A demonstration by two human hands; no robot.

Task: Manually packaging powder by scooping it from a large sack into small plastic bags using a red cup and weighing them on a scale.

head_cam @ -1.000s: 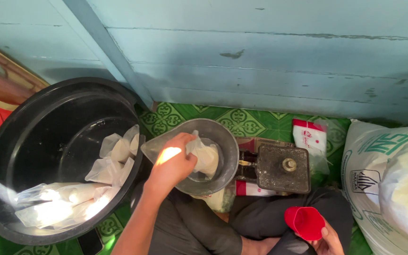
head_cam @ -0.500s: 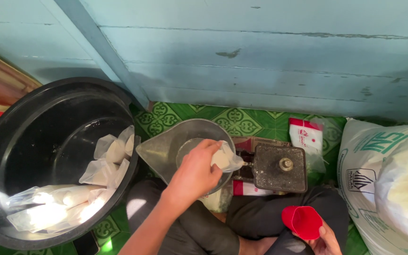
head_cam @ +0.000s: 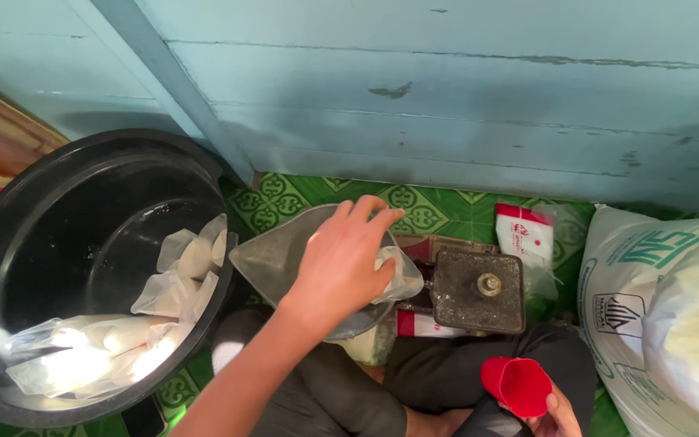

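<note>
nearest, at the bottom edge of the view, the right hand (head_cam: 558, 411) was curled around one red cup (head_cam: 517, 385), held just above the lap. one scale (head_cam: 477, 290) sat on the green floor mat (head_cam: 414, 204) just beyond the knees, its dark platform bare and its metal pan (head_cam: 273, 257) out to the left. the left hand (head_cam: 341, 263) lay over that pan, fingers spread toward the far rim, thumb and palm pinching one small clear bag (head_cam: 402, 278) of white powder at the pan's right edge, beside the platform.

that bag looked light, soft and limp; the film would likely be slick and tear easily, so the twisted neck above the fill seemed the safest grip, with a palm under the bulge.

left of the pan stood one black tub (head_cam: 82, 267), with filled bags (head_cam: 180, 271) piled against its right wall, perhaps five or six, though overlap and glare made the count unsure. right of the scale lay one red-and-white packet (head_cam: 526, 231), and one big white sack (head_cam: 665, 307) stood at the mat's right edge. farthest stood the blue plank wall (head_cam: 446, 97).
</note>
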